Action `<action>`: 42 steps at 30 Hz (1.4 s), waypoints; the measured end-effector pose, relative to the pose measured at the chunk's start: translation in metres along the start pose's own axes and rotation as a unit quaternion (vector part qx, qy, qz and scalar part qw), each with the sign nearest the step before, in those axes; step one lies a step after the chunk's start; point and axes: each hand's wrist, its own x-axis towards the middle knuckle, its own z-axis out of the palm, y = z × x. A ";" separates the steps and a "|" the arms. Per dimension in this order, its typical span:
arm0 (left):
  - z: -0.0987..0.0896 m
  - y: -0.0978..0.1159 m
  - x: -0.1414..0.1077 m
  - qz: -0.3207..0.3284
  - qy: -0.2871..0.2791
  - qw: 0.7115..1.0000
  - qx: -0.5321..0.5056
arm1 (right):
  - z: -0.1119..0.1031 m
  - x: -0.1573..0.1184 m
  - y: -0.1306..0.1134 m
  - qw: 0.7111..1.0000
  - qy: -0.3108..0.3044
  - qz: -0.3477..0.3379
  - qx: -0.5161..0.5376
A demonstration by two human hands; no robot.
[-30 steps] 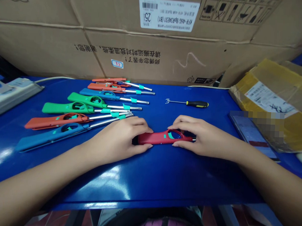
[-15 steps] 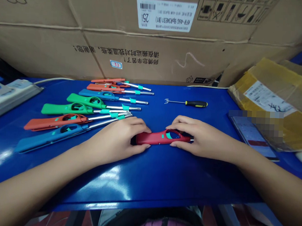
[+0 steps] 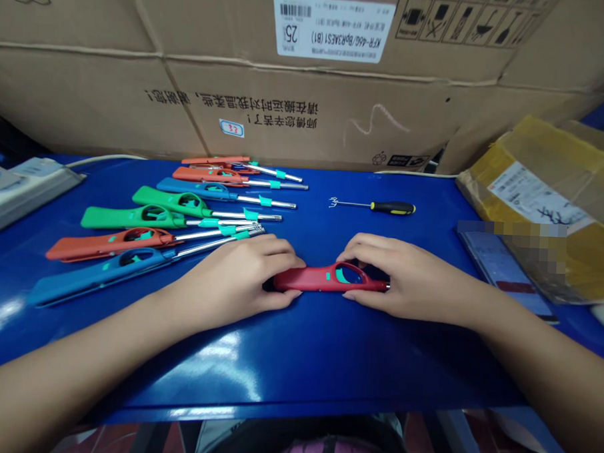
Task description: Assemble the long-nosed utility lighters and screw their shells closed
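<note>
A red stick lighter [image 3: 312,278] lies across the blue table in front of me, with a teal trigger inside its ring. My left hand [image 3: 252,274] pinches the lighter's left end between thumb and fingers. At the ring end, my right hand [image 3: 395,274] closes around the lighter, and its palm hides most of the metal tube. To the left, several more stick lighters lie in a fanned row: among them a blue lighter [image 3: 99,278], an orange lighter [image 3: 111,243] and a green lighter [image 3: 132,217]. Teal tape is wrapped on their metal tubes.
A screwdriver [image 3: 393,208] with small metal bits at its tip lies behind my right hand. A large cardboard box [image 3: 268,85] walls off the back. At right are a phone [image 3: 505,275] and a taped parcel [image 3: 544,177]; a power strip [image 3: 28,188] is at left.
The red lighter has shifted very slightly to the right, with both hands still on it. The other lighters and the screwdriver look the same.
</note>
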 end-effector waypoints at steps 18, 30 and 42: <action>0.007 0.002 0.001 0.071 0.037 0.991 0.108 | 0.004 0.001 0.004 1.000 0.008 0.005 0.028; 0.013 0.006 0.004 0.123 0.074 0.976 0.165 | 0.000 -0.003 0.003 0.999 -0.002 -0.016 -0.038; 0.018 0.000 0.003 0.056 0.054 0.996 0.044 | 0.002 0.001 0.009 1.000 0.019 0.020 0.006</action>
